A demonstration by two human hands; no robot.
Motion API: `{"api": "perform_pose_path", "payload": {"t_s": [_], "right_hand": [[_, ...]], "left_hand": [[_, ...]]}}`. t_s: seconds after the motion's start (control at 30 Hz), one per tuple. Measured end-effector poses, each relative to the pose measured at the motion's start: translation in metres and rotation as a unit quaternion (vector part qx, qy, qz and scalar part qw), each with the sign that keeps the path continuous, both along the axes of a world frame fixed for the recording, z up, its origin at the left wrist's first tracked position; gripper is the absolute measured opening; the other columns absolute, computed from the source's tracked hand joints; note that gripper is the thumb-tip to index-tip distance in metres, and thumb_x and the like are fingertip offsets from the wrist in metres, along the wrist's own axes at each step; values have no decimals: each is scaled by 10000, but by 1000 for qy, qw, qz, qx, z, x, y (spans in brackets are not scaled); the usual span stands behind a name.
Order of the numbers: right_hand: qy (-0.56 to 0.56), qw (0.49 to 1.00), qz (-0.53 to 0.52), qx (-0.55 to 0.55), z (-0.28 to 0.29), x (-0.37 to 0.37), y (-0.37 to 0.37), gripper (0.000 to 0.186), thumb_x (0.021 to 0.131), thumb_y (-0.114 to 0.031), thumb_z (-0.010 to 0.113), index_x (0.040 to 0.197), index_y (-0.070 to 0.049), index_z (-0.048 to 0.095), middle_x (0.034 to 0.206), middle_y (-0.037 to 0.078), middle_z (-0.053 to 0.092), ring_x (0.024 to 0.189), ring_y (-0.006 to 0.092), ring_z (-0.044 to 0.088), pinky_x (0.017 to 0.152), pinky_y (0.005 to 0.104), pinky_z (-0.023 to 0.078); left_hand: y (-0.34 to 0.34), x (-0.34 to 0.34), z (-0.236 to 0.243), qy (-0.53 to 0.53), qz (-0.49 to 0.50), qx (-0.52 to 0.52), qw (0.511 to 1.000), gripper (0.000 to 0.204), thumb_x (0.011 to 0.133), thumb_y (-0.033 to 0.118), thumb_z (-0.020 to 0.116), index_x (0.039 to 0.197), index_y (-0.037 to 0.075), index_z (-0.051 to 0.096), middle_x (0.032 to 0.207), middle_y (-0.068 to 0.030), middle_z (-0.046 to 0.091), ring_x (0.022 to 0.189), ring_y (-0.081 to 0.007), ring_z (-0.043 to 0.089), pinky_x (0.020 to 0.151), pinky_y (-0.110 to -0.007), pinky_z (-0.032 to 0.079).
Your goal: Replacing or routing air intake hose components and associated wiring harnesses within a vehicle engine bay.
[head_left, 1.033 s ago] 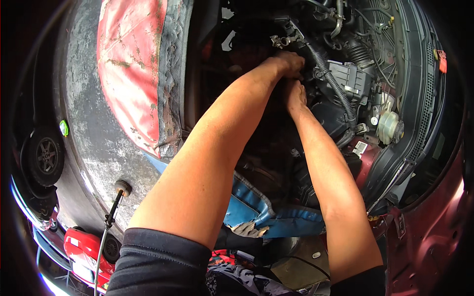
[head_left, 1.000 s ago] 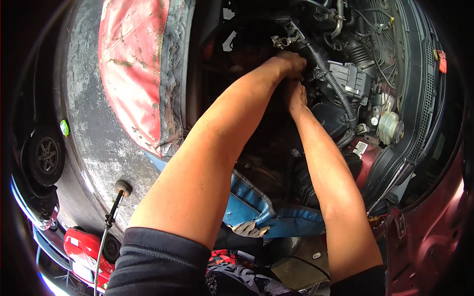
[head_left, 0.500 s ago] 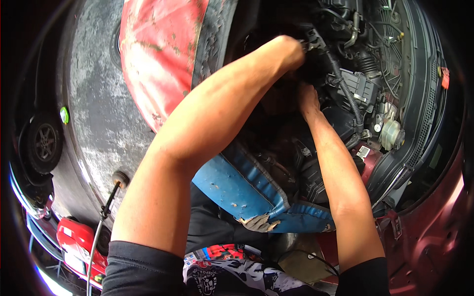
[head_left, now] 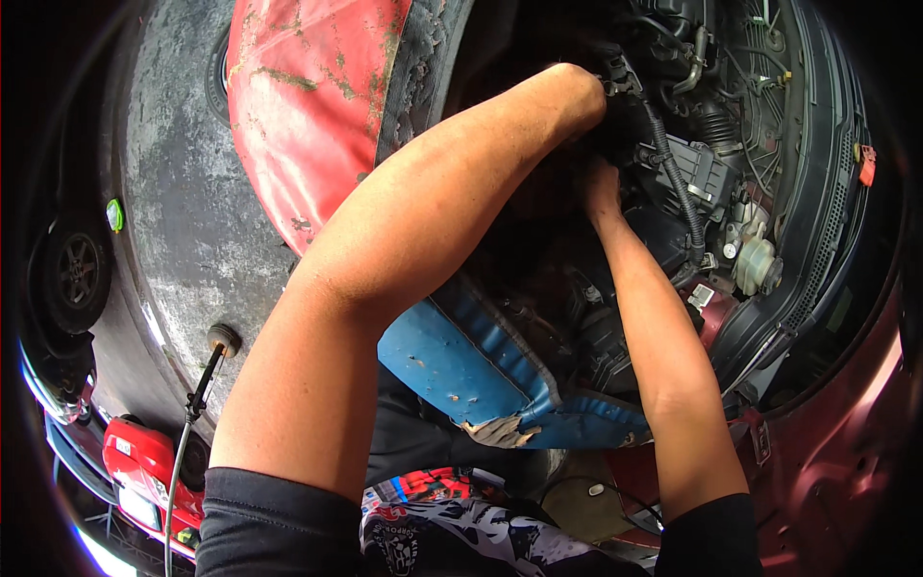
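Both of my arms reach into a car's engine bay. My left hand (head_left: 581,94) bends down at the wrist into a dark gap, and its fingers are hidden. Close below it, my right hand (head_left: 600,185) reaches into the same shadow; only its back and wrist show. What either hand touches or holds is lost in the dark. A ribbed black hose (head_left: 677,173) runs just right of my hands, next to a dark grey plastic housing (head_left: 698,171). Beside the left wrist is a connector or bracket (head_left: 620,75).
A red padded cover (head_left: 308,106) and a torn blue one (head_left: 461,361) drape the bay's edge. At right stand a fluid reservoir (head_left: 758,266) and the black cowl (head_left: 817,231). A rod or hose with a round end (head_left: 223,339) lies left of my arm, near a red machine (head_left: 144,462).
My left wrist has shifted slightly right and up. My right hand stays almost in place, deep in the bay. The view has moved a little.
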State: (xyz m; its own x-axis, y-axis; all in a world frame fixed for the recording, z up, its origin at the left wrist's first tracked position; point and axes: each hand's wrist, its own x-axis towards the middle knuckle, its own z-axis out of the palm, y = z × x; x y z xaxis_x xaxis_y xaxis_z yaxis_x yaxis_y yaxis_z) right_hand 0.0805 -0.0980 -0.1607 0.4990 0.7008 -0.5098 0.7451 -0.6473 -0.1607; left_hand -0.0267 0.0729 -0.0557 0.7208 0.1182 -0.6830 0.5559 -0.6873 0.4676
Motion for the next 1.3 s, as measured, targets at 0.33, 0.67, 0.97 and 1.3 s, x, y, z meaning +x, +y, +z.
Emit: {"api": "perform_pose_path", "payload": {"t_s": [0.33,0.67,0.97,1.3], "right_hand": [[16,1000,1,-3,32,-28,9,283,876,-210,505,1056,-36,637,1000,269,632,1016,422,584,838,509,486],[-30,991,98,-90,6,-5,-1,302,891,-179,446,1016,20,636,987,275,636,996,430,592,846,511,480],[-26,988,153,-24,-3,-6,-6,362,963,-214,285,1198,-18,477,1146,288,562,1046,422,562,853,529,468],[-57,983,175,-24,-8,-7,-6,313,932,-152,336,1175,-25,487,1029,256,619,929,406,623,804,498,517]], "left_hand": [[4,-2,-4,26,-2,-36,999,287,871,313,631,1080,123,684,994,-47,697,912,-210,659,813,-378,525],[0,2,1,-21,-38,-4,999,292,868,316,643,1077,117,685,1000,-55,697,900,-209,664,803,-372,528],[0,3,-3,-22,24,-29,999,273,752,178,737,1020,129,724,1057,-48,686,963,-236,656,797,-362,544],[1,2,-1,-1,-45,1,999,341,872,350,633,1113,113,672,1052,-63,685,956,-230,654,829,-385,525]]}}
